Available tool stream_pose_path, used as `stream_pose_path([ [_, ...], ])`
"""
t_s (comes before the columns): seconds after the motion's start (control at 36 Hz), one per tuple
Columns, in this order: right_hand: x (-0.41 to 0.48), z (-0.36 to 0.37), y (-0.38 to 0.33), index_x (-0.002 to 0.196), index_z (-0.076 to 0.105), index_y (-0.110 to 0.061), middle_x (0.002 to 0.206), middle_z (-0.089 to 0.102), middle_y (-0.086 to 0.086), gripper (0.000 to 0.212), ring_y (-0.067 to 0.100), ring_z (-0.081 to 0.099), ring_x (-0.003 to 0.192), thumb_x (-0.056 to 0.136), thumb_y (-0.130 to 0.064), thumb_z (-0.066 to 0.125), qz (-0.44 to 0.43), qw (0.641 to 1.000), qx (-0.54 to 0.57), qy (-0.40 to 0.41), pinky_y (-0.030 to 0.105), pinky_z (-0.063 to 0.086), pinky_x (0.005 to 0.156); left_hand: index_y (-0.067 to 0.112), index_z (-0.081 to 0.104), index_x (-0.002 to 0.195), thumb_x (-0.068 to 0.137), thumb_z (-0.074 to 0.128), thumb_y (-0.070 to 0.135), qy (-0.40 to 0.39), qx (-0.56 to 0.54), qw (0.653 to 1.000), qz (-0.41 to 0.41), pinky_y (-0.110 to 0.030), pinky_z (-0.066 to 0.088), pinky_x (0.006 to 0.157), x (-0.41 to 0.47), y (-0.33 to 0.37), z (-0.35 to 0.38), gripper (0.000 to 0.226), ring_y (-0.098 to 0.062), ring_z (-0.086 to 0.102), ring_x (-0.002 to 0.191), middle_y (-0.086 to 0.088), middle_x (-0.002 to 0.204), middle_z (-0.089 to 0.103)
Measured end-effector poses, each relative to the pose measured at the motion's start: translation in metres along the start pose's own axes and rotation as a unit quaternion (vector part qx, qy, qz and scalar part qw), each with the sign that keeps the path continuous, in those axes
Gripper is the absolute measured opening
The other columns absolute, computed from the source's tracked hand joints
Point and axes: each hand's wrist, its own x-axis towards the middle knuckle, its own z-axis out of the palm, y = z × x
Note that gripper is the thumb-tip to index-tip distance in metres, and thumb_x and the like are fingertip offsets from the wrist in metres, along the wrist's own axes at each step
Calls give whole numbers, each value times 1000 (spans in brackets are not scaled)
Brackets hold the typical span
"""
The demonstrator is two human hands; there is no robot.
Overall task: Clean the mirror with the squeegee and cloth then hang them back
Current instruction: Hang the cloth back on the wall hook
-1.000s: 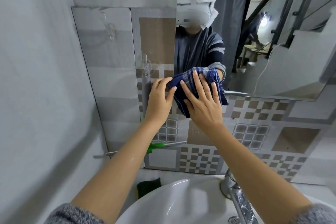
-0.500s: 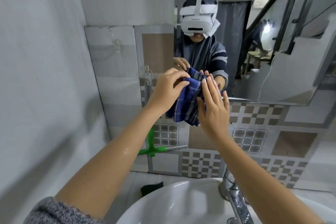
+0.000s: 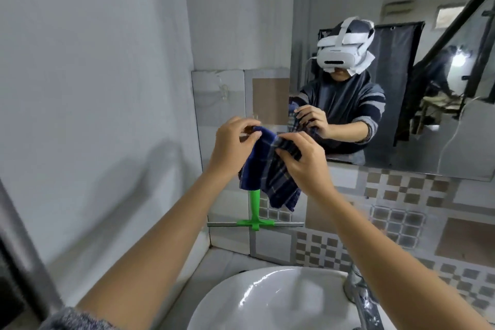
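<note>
Tiled wall (image 3: 401, 222) and mirror (image 3: 401, 35) face you above the white basin (image 3: 267, 303). Your left hand (image 3: 230, 147) and right hand (image 3: 305, 161) hold the blue plaid cloth (image 3: 270, 177) up near the mirror's lower left corner, fingers of both clamped on its top edge. The green squeegee (image 3: 254, 211) hangs on the wall just behind and below the cloth. Risk: the cloth may miss its hook (image 3: 225, 91) and fall, or brush the squeegee loose.
</note>
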Motion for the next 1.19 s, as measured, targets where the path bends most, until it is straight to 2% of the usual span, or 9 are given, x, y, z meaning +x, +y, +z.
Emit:
stream_pose_path([
  [0.19, -13, 21, -31, 97, 67, -15, 94, 64, 1, 18, 17, 60, 85, 82, -6, 65, -3, 998, 47, -34, 37, 52, 75, 8, 67, 101, 84, 65, 14, 111, -25, 982, -152, -2, 44, 68, -49, -9, -15, 18, -9, 60, 78, -3, 93, 67],
  [0.36, -26, 34, -51, 96, 67, -14, 94, 61, -3, 17, 12, 56, 85, 83, -4, 63, 2, 995, 76, -67, 13, 44, 74, 11, 68, 98, 85, 64, 19, 151, -87, 950, -260, -20, 48, 77, -62, -5, -30, 15, -12, 60, 84, 5, 88, 64],
  [0.56, -25, 46, -62, 110, 59, -15, 98, 59, -6, 26, 6, 54, 88, 85, -14, 65, -6, 981, 97, -167, 5, 40, 72, 19, 68, 85, 84, 65, 15, 122, -81, 960, -239, -6, 45, 69, -55, -15, -57, 5, -3, 61, 77, 9, 80, 65],
  [0.64, -17, 51, -67, 113, 56, -18, 99, 59, -10, 24, 3, 56, 89, 90, -24, 60, 11, 972, 134, -190, 12, 44, 71, 19, 68, 85, 83, 66, 13, 95, -93, 968, -211, -6, 45, 70, -40, -20, -72, 6, 1, 61, 74, 6, 82, 67],
  [0.75, 3, 60, -71, 109, 56, -21, 100, 63, -5, 16, 13, 61, 92, 95, -27, 50, 48, 966, 202, -156, 38, 54, 75, 14, 71, 91, 85, 64, 11, 33, -113, 981, -157, -13, 48, 79, -17, -23, -89, 9, -4, 63, 78, 3, 87, 69],
  [0.86, 25, 73, -73, 120, 54, -14, 111, 61, -2, 28, 11, 58, 101, 95, -25, 51, 74, 971, 190, -128, 37, 52, 84, 14, 71, 94, 86, 62, 10, -19, -121, 986, -110, -12, 48, 81, 7, -27, -99, 13, -2, 63, 80, 3, 90, 69],
  [1.03, 44, 83, -72, 107, 61, -17, 105, 67, 4, 16, 19, 61, 102, 94, -20, 52, 132, 947, 256, -142, 33, 49, 91, 19, 71, 91, 84, 64, 11, -52, -137, 985, -88, -26, 52, 86, 33, -44, -102, 13, -15, 65, 86, 1, 90, 70],
  [1.08, 49, 83, -72, 102, 62, -11, 95, 67, 6, 14, 18, 63, 90, 93, -17, 54, 151, 943, 264, -137, 31, 50, 83, 19, 71, 90, 85, 64, 13, -52, -128, 987, -84, -23, 51, 84, 38, -50, -101, 11, -13, 64, 84, 3, 88, 70],
  [1.19, 65, 82, -69, 83, 61, -21, 78, 65, 4, 8, 18, 61, 72, 91, -20, 59, 158, 962, 205, -93, 33, 50, 69, 24, 69, 86, 86, 62, 16, -35, -101, 991, -75, -9, 46, 74, 45, -63, -94, 11, -6, 61, 79, 13, 84, 66],
])
